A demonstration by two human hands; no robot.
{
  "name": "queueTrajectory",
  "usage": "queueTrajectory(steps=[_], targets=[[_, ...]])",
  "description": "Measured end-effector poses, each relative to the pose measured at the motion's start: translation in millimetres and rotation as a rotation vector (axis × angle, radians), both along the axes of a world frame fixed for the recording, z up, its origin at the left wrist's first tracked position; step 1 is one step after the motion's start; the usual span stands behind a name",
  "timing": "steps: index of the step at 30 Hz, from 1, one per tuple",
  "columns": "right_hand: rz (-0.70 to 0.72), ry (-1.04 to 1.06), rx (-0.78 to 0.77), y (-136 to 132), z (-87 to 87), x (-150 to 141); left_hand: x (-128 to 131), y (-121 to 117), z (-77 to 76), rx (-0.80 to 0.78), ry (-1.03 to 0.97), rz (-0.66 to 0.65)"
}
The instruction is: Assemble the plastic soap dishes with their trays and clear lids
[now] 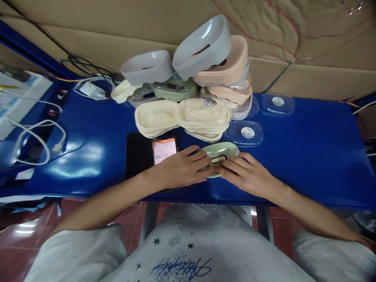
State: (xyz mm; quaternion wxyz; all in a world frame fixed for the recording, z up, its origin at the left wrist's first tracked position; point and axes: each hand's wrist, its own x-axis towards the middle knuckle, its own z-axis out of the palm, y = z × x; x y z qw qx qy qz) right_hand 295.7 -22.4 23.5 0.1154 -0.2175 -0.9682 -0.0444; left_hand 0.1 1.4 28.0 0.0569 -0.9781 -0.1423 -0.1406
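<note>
A light green plastic soap dish (pixel 222 148) with a dark-edged slot in its middle lies near the front edge of the blue table. My left hand (pixel 192 166) grips its left side, fingers bent and tips over the dish near the slot. At the right side, my right hand (pixel 245 172) is closed on the dish, its fingertips near the slot too. Anything small under the fingertips is hidden. Just behind the dish rests a clear lid (pixel 235 131) with a white round label. Cream trays (pixel 158 115) are stacked behind my left hand.
Grey soap boxes (pixel 202 51), a peach box (pixel 226 72) and a green one (pixel 175 89) form a pile against the cardboard wall. Another clear lid (pixel 276 111) lies to the right. A phone (pixel 165 149) showing a timer is by my left forearm. White cables (pixel 38 135) lie left.
</note>
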Motion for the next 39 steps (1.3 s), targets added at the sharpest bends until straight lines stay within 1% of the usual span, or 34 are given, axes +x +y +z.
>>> queueTrajectory(steps=[2,4,7,8,10,13,14,16,18,19,21,25,27,29,31,33,36,39], targets=[[0.026,-0.018,0.008,1,-0.4,-1,0,-1,-0.5,-0.019,0.005,0.002],[0.044,0.007,-0.019,3,0.5,-2,1,-1,-0.1,-0.058,0.0,0.007],[0.061,0.15,-0.11,13,4.3,6,2,-2,1.5,-0.098,-0.02,0.014],[0.035,0.198,-0.123,18,5.5,12,2,-1,2.1,-0.098,-0.021,0.015],[-0.1,0.238,-0.124,31,5.8,27,1,0,2.9,-0.102,-0.013,0.019],[-0.368,0.171,-0.151,50,-1.8,51,-2,4,3.0,-0.124,-0.007,0.022],[-0.419,0.142,-0.181,56,-6.1,58,-3,5,2.8,-0.131,-0.012,0.022],[-0.455,0.121,-0.254,64,-14.2,67,-5,8,2.4,-0.143,-0.033,0.023],[-0.443,0.148,-0.321,67,-17.1,72,-7,9,2.0,-0.163,-0.067,0.027],[-0.428,0.169,-0.345,67,-15.3,72,-8,10,1.9,-0.172,-0.087,0.027],[-0.388,0.202,-0.383,63,-5.5,72,-10,11,1.9,-0.178,-0.122,0.023],[-0.342,0.249,-0.452,45,21.4,62,-9,9,2.4,-0.147,-0.142,0.02],[-0.306,0.261,-0.456,35,26.6,53,-8,8,2.2,-0.124,-0.144,0.047],[-0.243,0.259,-0.423,27,23.8,42,-6,8,1.3,-0.073,-0.137,0.089],[-0.183,0.242,-0.366,19,16.3,29,-5,8,0.1,0.004,-0.104,0.119],[-0.145,0.21,-0.313,14,8.7,19,-6,9,-1.1,0.062,-0.081,0.108],[-0.117,0.165,-0.236,10,1.9,10,-8,10,-2.6,0.063,-0.099,0.073],[-0.11,0.138,-0.185,10,-0.2,8,-8,10,-4.2,0.032,-0.113,0.08]])
